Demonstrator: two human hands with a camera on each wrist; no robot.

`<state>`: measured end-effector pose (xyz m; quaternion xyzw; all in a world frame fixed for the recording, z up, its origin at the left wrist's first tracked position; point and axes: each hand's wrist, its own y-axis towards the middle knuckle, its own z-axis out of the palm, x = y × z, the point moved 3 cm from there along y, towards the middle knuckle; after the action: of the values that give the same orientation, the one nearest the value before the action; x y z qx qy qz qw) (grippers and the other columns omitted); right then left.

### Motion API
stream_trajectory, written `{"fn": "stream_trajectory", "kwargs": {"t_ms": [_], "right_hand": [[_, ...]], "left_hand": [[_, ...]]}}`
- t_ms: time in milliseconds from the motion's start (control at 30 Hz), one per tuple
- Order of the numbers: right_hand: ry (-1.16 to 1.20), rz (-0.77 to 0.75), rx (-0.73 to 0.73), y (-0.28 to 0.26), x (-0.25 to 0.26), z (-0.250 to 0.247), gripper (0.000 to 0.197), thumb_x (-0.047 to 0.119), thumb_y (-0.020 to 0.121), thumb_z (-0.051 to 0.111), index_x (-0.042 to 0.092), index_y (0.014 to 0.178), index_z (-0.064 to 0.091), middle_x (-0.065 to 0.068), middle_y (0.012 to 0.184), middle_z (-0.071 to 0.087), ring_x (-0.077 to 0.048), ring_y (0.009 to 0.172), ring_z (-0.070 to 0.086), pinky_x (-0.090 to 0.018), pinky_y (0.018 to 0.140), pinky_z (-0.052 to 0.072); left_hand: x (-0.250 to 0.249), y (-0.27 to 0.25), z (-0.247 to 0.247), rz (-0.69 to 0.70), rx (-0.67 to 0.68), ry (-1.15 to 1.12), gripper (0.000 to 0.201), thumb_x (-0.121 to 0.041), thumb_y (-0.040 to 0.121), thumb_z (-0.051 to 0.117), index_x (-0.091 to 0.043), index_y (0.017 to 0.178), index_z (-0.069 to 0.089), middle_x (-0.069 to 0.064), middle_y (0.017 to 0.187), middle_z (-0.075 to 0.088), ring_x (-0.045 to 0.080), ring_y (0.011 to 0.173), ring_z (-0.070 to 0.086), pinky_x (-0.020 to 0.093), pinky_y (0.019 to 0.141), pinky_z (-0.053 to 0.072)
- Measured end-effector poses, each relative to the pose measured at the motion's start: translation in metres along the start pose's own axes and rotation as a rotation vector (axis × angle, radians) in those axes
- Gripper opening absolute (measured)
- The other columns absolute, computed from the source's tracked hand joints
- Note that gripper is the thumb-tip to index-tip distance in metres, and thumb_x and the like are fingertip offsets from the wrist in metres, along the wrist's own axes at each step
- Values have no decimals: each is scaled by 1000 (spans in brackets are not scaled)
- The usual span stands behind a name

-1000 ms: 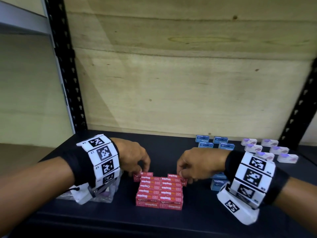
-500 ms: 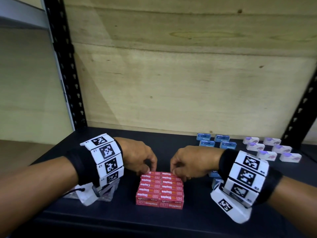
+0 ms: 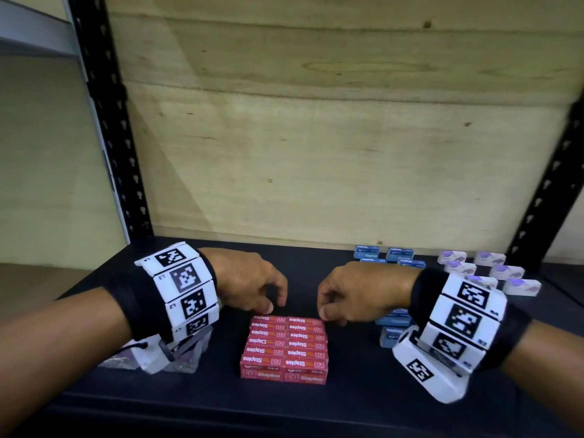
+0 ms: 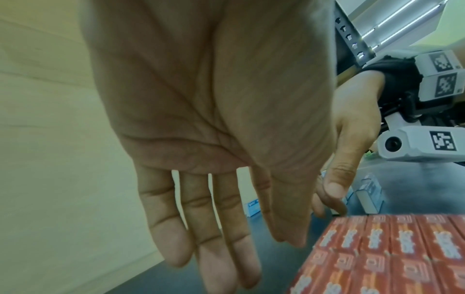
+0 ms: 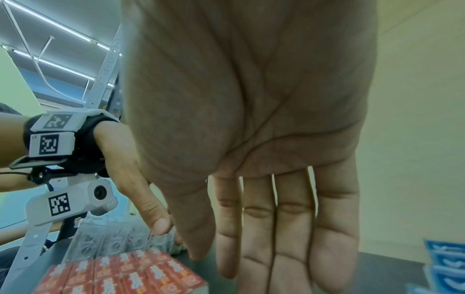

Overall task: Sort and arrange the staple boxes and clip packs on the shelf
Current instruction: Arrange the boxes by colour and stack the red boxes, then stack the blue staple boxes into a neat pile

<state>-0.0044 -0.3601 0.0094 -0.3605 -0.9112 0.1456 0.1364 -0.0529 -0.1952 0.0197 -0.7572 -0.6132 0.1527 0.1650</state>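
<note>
Both hands hover just behind the red staple box block (image 3: 284,349), which sits squared up in two columns at the front middle of the dark shelf (image 3: 316,403). The left hand (image 3: 249,286) hangs at the block's far-left corner, fingers relaxed and straight, holding nothing. The right hand (image 3: 354,295) mirrors it at the far-right corner, fingers likewise loose and empty. The wrist views confirm open palms over the red tops.

To the right of the block lie loose blue staple boxes (image 3: 393,320), with more blue ones (image 3: 384,254) in rows further back. Beyond those stand the white and purple packs (image 3: 486,270). Left of the block, clear clip packs (image 3: 186,352) sit under the left wrist.

The red group looks finished. Next up, probably, the loose blue boxes: a reach right, then lining them up with their rows.
</note>
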Motion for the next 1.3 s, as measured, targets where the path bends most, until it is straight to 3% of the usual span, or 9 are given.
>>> {"fn": "stream_trajectory", "kwargs": {"t_ms": [233, 367, 467, 600, 800, 967, 1067, 1200, 1300], "right_hand": [[47, 84, -112, -41, -45, -8, 13, 41, 93, 62, 32, 99, 68, 14, 85, 72, 2, 69, 59, -17, 63, 43], [65, 153, -160, -65, -74, -2, 17, 42, 89, 65, 32, 103, 68, 14, 88, 70, -2, 77, 61, -24, 74, 50], [73, 179, -178, -82, -90, 4, 17, 40, 89, 67, 31, 104, 69, 17, 83, 65, 4, 72, 57, -16, 66, 43], [89, 219, -206, -99, -111, 14, 15, 39, 87, 70, 32, 100, 68, 13, 86, 67, 0, 76, 60, -21, 74, 49], [25, 255, -227, -108, -130, 31, 25, 41, 87, 69, 34, 110, 62, 18, 86, 56, -5, 83, 57, -22, 77, 47], [0, 247, -239, -107, -134, 48, 24, 40, 89, 66, 33, 112, 61, 15, 94, 56, -13, 92, 58, -31, 87, 51], [17, 228, -291, -108, -135, 56, 21, 39, 89, 65, 34, 110, 62, 15, 94, 55, -13, 90, 58, -30, 86, 51], [119, 178, -333, -119, -133, 69, 15, 38, 90, 63, 35, 105, 63, 15, 93, 60, -8, 83, 58, -24, 76, 48], [164, 136, -381, -130, -131, 79, 11, 37, 91, 62, 34, 102, 64, 17, 87, 60, 2, 73, 53, -19, 69, 42]], "left_hand": [[-43, 15, -15, 64, -114, 64, 23, -46, 93, 57, -35, 113, 59, -17, 100, 63, 6, 88, 58, 27, 78, 47], [-77, 27, -19, 135, -170, 118, 24, -48, 92, 58, -34, 111, 60, -16, 100, 63, 7, 87, 57, 28, 76, 48], [-100, 37, -20, 180, -196, 157, 27, -51, 91, 58, -36, 113, 59, -16, 102, 64, 10, 90, 58, 31, 79, 50], [-124, 49, -18, 206, -210, 190, 28, -53, 89, 59, -36, 111, 58, -14, 103, 65, 14, 92, 60, 32, 77, 50], [-146, 61, -13, 199, -184, 255, 33, -50, 90, 60, -33, 119, 57, -12, 105, 65, 16, 95, 60, 30, 73, 45], [-158, 65, -6, 162, -190, 329, 27, -43, 92, 59, -29, 115, 57, -5, 107, 61, 17, 81, 48, 32, 67, 40], [-164, 63, -4, 142, -209, 323, 25, -39, 94, 58, -26, 115, 58, -2, 108, 58, 18, 81, 46, 32, 66, 37], [-167, 53, 5, 150, -267, 206, 22, -39, 94, 57, -31, 114, 59, -4, 107, 61, 20, 90, 56, 35, 76, 49], [-168, 45, 22, 146, -343, 69, 17, -40, 93, 53, -34, 109, 57, -7, 107, 61, 20, 99, 59, 39, 86, 51]]}}
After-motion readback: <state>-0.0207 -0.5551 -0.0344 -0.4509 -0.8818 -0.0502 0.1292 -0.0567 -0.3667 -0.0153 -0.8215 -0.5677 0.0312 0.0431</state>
